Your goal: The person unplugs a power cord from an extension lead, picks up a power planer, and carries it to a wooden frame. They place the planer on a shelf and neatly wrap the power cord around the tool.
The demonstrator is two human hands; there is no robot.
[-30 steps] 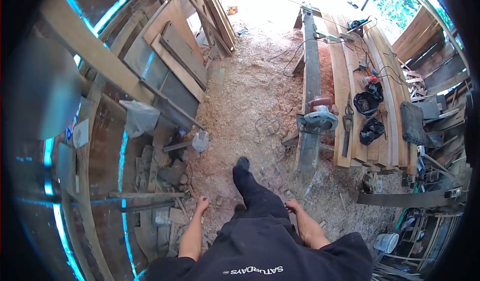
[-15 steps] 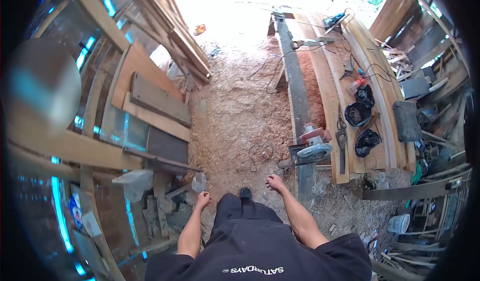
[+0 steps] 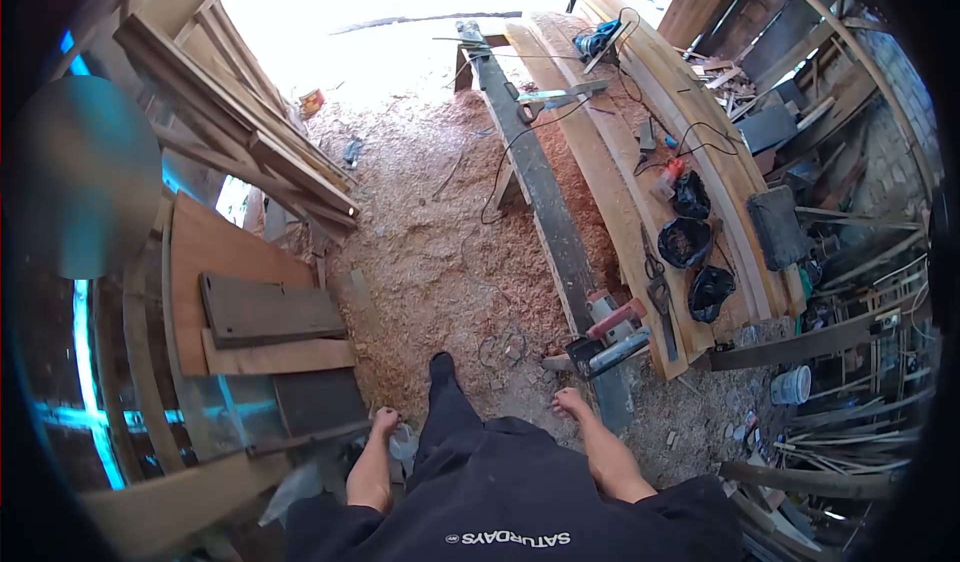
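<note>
Circular saw (image 3: pixel 612 334) sits at the near end of a long dark beam (image 3: pixel 540 177), just ahead of the right hand (image 3: pixel 570 402), which hangs empty near it without touching. That hand's fingers look loosely curled, though the view is too small and warped to be sure. The left hand (image 3: pixel 385 423) hangs empty too, fingers curled in toward the palm, just above a crumpled clear plastic bag (image 3: pixel 403 444) on the floor. One dark-trousered leg (image 3: pixel 447 392) steps forward between the hands onto a floor (image 3: pixel 430 232) thick with sawdust.

Beside the beam lies a stack of long pale planks (image 3: pixel 610 142) used as a desk. On it rest a pair of scissors (image 3: pixel 657 297), three black bags (image 3: pixel 686 242), a small red-capped item (image 3: pixel 668 174) and a blue power tool (image 3: pixel 592 40) at the far end, with black cords trailing across the wood.

To the left, boards and a dark grey slab (image 3: pixel 270 310) lean against a wall, with more timber (image 3: pixel 240 132) stacked behind. At lower right a white bucket (image 3: pixel 790 386) stands among scrap wood.
</note>
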